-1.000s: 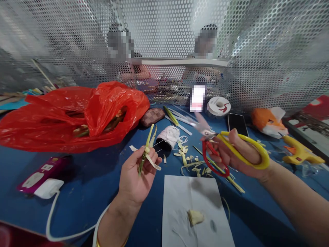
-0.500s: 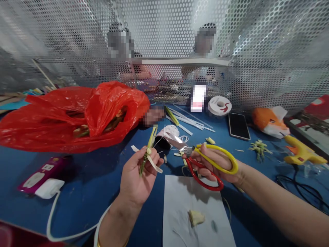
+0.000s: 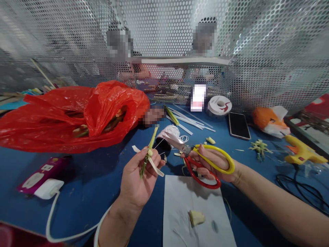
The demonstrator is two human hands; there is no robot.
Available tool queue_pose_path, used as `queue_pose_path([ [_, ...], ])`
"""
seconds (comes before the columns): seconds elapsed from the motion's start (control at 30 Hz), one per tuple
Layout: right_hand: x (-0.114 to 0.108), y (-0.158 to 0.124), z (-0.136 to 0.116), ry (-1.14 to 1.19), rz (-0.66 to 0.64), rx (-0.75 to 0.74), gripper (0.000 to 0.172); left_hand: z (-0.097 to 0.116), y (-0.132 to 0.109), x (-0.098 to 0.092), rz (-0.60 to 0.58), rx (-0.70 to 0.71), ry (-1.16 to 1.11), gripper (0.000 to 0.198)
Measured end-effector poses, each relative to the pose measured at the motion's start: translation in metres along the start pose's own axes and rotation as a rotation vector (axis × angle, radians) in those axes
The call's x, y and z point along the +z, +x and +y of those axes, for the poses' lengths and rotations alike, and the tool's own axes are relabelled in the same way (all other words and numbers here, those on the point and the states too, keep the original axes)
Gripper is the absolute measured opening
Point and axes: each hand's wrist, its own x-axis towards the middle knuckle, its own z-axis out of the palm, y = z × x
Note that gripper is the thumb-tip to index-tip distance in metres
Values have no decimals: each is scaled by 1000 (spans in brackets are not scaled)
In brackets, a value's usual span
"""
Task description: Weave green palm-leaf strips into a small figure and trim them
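Note:
Between the thumb and fingers of my left hand (image 3: 140, 173) is a small bundle of green plant stems (image 3: 149, 151), with a pale strip sticking out on both sides. A thin white thread (image 3: 159, 141) runs from the bundle toward the scissors. My right hand (image 3: 209, 159) grips the scissors (image 3: 187, 150), which have one yellow and one red handle. Their blades point left, near the thread; whether they touch it I cannot tell. Behind the blades lies a spool of white string (image 3: 170, 133) on its side. Under my hands is a white paper sheet (image 3: 177, 199) with a pale stem piece (image 3: 196, 218) on it.
A red plastic bag (image 3: 74, 103) with stems inside lies left, behind a purple power bank (image 3: 42, 175) with a white cable. Farther back are white strips (image 3: 189, 120), a ribbon roll (image 3: 219, 104) and a phone (image 3: 239, 126). A yellow glue gun (image 3: 303, 152) lies right.
My right hand and the scissors have shifted slightly left. My left hand with the stem bundle has barely moved.

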Motion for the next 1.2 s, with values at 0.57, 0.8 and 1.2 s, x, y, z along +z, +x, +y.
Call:
queue_pose_path([
  [0.57, 5, -1, -1, -27, 37, 7, 44, 0, -1, 3, -17, 4, 3, 21],
  [0.8, 13, -25, -9, -161, 117, -80, 52, 1, 0, 4, 55, 18, 47, 17],
  [1.2, -52, -152, 65, -1334, 1134, -274, 47, -14, 8, 2, 16, 133, 363, 15],
])
